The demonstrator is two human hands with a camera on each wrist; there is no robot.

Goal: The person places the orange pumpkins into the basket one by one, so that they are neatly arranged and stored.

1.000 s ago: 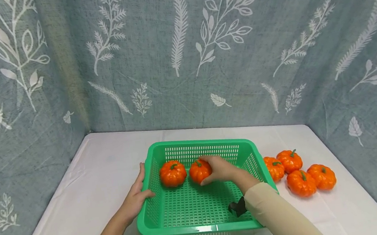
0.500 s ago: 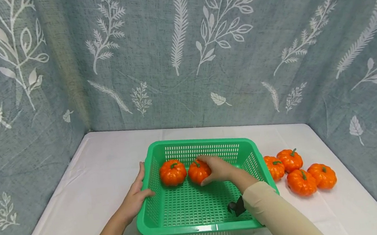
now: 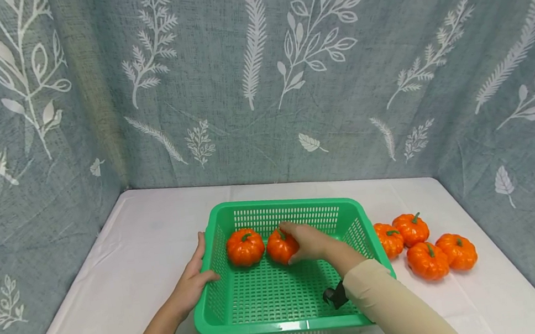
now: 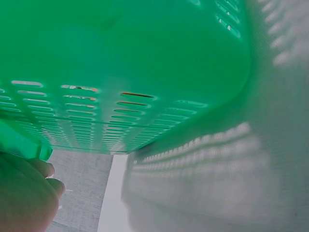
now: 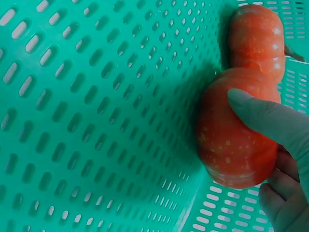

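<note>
My right hand (image 3: 309,241) holds a small orange pumpkin (image 3: 280,247) with a green stem, down in a green plastic basket (image 3: 287,325). In the right wrist view the thumb lies across this pumpkin (image 5: 236,145) and the fingers are on its other side. A second pumpkin (image 3: 245,247) sits to its left in the basket, close beside it. My left hand (image 3: 193,285) grips the basket's left rim, thumb over the inner side and fingers outside. The left wrist view shows the slotted outer wall of the basket (image 4: 145,58) and part of the left hand (image 4: 29,193).
Several more orange pumpkins (image 3: 428,261) lie in a cluster on the white tablecloth (image 3: 484,302), right of the basket. One of them, the leftmost pumpkin (image 3: 389,240), is close to the basket's right wall. A blue-grey leaf-print curtain (image 3: 230,110) surrounds the table's back and sides.
The right hand and its pumpkin have shifted slightly left, nearer the other pumpkin in the basket. The left hand and basket stay in place.
</note>
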